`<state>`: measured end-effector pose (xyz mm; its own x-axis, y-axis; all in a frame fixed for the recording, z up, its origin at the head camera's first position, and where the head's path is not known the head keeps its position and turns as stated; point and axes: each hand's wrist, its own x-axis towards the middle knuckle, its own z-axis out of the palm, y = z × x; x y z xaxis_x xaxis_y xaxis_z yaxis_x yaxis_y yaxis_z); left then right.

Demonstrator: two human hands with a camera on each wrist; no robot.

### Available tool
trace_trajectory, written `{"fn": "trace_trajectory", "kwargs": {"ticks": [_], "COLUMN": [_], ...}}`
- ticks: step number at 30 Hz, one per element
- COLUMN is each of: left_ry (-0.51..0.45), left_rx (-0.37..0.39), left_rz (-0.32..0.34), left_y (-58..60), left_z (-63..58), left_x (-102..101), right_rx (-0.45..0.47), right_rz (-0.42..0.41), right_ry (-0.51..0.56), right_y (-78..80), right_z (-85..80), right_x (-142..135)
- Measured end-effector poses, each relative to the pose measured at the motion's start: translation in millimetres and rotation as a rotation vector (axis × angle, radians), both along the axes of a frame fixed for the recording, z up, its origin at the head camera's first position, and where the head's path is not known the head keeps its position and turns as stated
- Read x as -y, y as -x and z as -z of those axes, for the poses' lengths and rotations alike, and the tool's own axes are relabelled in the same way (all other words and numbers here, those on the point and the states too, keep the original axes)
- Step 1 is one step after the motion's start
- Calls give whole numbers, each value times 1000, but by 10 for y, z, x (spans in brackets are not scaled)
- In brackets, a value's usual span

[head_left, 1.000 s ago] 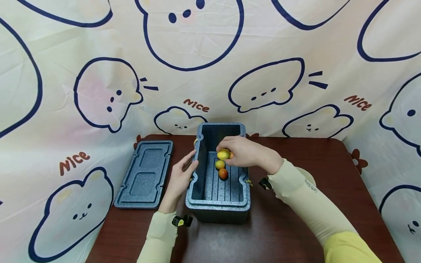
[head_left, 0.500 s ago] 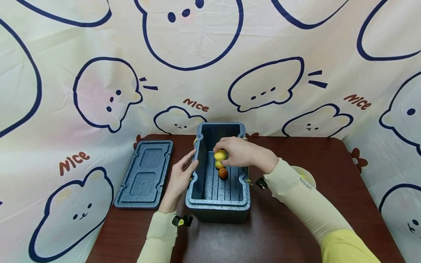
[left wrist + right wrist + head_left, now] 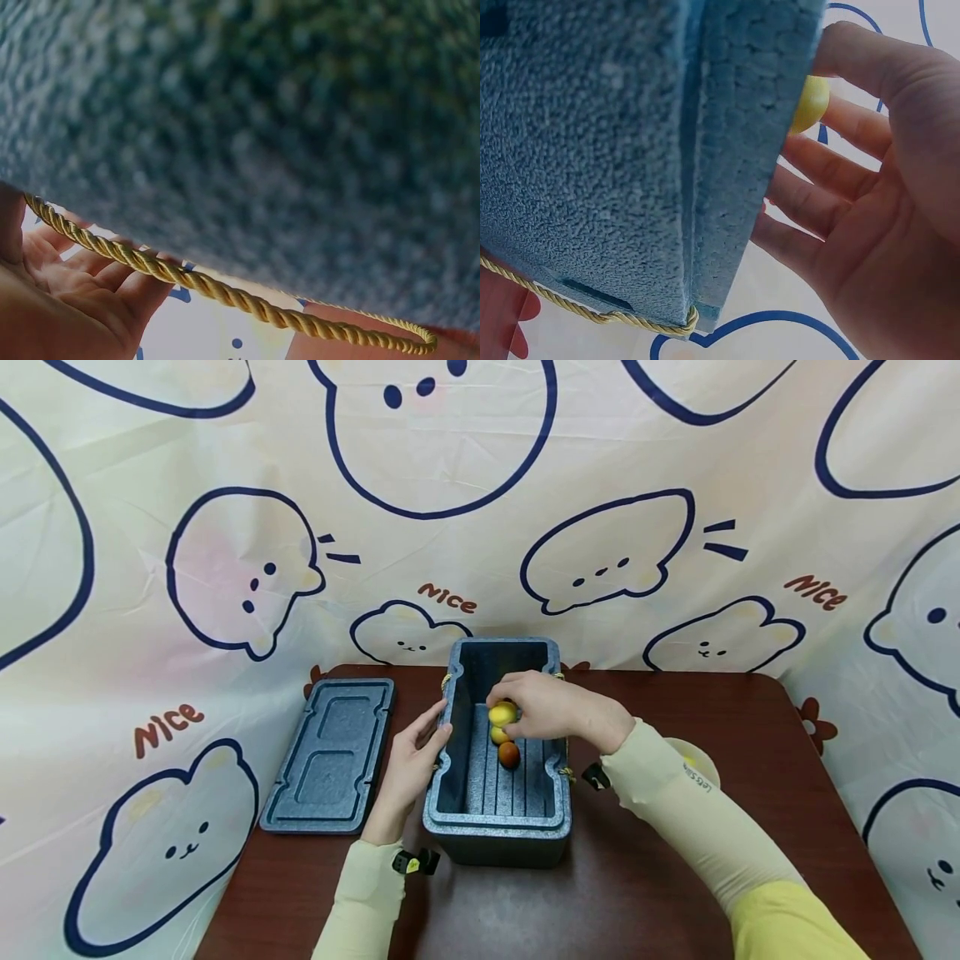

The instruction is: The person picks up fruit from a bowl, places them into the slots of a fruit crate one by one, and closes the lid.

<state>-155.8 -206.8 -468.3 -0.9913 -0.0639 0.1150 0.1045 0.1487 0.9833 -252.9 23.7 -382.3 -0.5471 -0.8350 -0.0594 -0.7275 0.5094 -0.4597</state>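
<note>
Head view: a glossy yellow oval fruit (image 3: 502, 714) sits pinched between the thumb and fingers of the right hand (image 3: 551, 706), inside a blue-grey rectangular foam-like box (image 3: 495, 822). It looks light, firm and slightly slippery, best held round its middle. Below the thumb, a second yellow fruit (image 3: 499, 737) is partly hidden; an orange-brown round fruit (image 3: 509, 755) lies beside it. The left hand (image 3: 408, 768) rests against the box's side, fingers extended. A pale sleeve (image 3: 675, 793) covers part of a pale round dish (image 3: 703, 762), so its contents are unclear.

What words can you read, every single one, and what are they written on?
"Nice", left part of the wall cloth
"Nice", middle of the cloth
"Nice", right part of the cloth
Small letters on the right sleeve: too tiny to read surely.
No writing shows on the box or lid.
</note>
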Motion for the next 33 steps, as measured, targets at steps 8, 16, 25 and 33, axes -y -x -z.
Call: {"fn": "trace_trajectory", "kwargs": {"ticks": [8, 16, 25, 33], "left_ry": [8, 20, 20, 17], "left_rx": [10, 5, 4, 1], "left_rz": [-15, -22, -19, -15], "left_y": [-2, 5, -5, -1], "left_z": [-14, -8, 2, 8], "left_x": [-9, -9, -13, 2], "right_rx": [5, 13, -10, -129], "right_rz": [14, 45, 135, 286], "right_ry": [-23, 6, 80, 208], "right_y": [-10, 16, 13, 27], "right_z": [-37, -83, -188, -139], "right_x": [-26, -130, -536, -1180]}}
